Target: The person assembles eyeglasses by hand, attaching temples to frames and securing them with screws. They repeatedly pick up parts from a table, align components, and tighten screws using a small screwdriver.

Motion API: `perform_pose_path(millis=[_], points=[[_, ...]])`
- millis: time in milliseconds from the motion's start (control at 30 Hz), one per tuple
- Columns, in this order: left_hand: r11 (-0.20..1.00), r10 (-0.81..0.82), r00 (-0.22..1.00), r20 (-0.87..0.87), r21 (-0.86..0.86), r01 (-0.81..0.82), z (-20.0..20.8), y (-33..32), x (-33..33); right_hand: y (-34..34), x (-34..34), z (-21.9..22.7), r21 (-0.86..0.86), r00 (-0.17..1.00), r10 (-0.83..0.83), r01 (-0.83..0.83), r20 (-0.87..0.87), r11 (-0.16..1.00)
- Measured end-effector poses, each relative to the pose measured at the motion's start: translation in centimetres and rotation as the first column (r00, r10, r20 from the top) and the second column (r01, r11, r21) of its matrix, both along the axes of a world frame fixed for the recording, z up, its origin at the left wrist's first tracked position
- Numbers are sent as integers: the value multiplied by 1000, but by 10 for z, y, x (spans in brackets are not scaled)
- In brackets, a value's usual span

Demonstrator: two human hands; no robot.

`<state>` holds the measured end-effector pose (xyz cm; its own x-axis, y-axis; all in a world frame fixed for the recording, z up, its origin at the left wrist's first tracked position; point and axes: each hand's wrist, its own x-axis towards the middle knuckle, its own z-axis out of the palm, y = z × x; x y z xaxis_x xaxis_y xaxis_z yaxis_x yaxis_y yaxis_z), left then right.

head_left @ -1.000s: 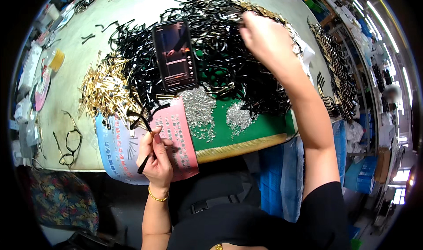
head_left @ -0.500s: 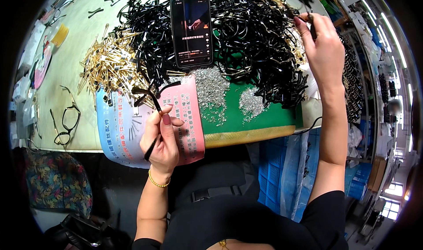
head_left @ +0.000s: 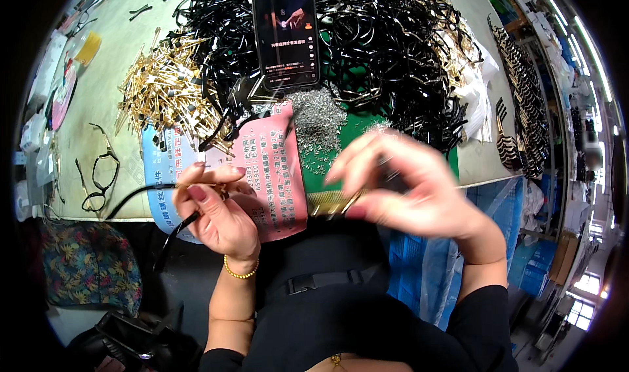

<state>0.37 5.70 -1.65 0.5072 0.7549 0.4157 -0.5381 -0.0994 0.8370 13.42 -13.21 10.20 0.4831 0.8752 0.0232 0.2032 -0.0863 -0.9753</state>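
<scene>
My left hand [head_left: 223,221], with a gold bead bracelet at its wrist, is closed on a dark eyeglass frame, whose black arms [head_left: 141,192] stick out to the left; the fingers hide its front. My right hand [head_left: 419,195] is smeared by motion over the front edge of the green mat. Its thumb and forefinger are bent toward each other around a small shiny gold-and-dark piece [head_left: 334,208], too blurred to name. Past my hands lie a heap of tiny silver screws [head_left: 318,126] and a large pile of black eyeglass parts [head_left: 386,57].
A phone [head_left: 285,35] leans against the black pile. Gold eyeglass arms [head_left: 157,90] are heaped at left, near a finished-looking pair of glasses [head_left: 101,175]. A pink and blue printed sheet [head_left: 278,169] overhangs the table edge. Striped pieces [head_left: 517,97] line the right side.
My right hand has come from the far right pile to the front middle, nearer my left hand. My left hand has lowered slightly and turned, so the eyeglass arms now point left.
</scene>
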Motion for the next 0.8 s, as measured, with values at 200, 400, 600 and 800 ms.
perform_pose_path(millis=[200,400,600,800], points=[[967,-168,849,-501,81,240,10,-4,7,1,-45,-58,-205,615,-1,-262,-788,943],[665,84,830,-552,651,365,2,10,11,-41,-44,-41,-584,916,212,30,341,811],[851,-40,813,-581,406,332,1,-14,19,-28,-51,-38,-521,831,312,-31,461,853],[840,-202,741,-640,276,467,0,8,22,-31,-30,-40,-614,696,302,249,651,749]])
